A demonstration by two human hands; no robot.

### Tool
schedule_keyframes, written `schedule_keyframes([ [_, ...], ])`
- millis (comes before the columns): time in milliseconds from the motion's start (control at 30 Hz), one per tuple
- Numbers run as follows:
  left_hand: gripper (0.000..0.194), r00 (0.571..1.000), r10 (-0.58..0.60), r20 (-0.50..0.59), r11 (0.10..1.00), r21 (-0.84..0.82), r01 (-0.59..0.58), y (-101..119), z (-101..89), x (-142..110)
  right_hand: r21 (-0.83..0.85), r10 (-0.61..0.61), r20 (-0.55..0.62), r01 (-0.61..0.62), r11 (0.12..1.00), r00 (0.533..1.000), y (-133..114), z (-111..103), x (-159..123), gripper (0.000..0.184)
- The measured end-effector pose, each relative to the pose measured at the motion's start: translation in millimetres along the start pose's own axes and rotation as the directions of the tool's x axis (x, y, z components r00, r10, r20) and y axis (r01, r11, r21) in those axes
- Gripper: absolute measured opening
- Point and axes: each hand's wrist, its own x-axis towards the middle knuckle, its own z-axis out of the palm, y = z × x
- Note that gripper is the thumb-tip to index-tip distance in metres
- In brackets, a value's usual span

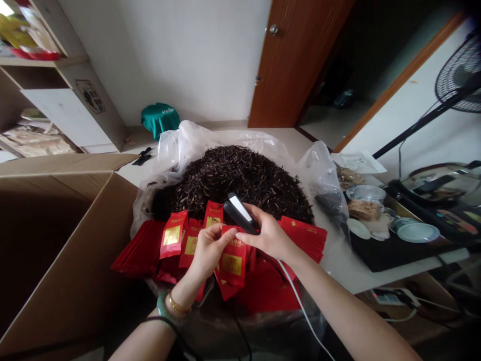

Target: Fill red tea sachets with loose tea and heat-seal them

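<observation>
My left hand (209,249) pinches the top edge of a red tea packet (232,263) with a gold label, which hangs upright in front of me. My right hand (268,234) is closed around a black handheld bag sealer (239,212) with a pale strip and a white cord. Its thumb reaches the packet's top corner, close to my left thumb. Behind both hands rises a heap of dark loose tea leaves (240,175) in a clear plastic bag (188,135). More filled-looking packets (174,234) lie about the held one.
Stacks of flat red packets (139,250) lie at the left and right of the heap's front. An open cardboard box (67,276) stands at left. At right, a side table holds lidded tubs (366,194) and a white lid (418,232). A power strip (394,297) sits below.
</observation>
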Motion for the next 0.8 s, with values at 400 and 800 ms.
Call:
schedule_keyframes([
  [400,0.040,0.995,-0.010,0.101,0.996,0.094,0.001,5.1,0.6,1.2,-0.097,0.009,0.013,-0.008,0.995,1.000,-2.0,-9.5,-1.0,0.026],
  [800,0.047,0.989,0.125,-0.081,0.933,0.349,-0.089,8.9,-27.5,17.9,-0.542,0.126,-0.103,-0.162,0.825,0.987,26.8,-81.8,12.8,0.078],
])
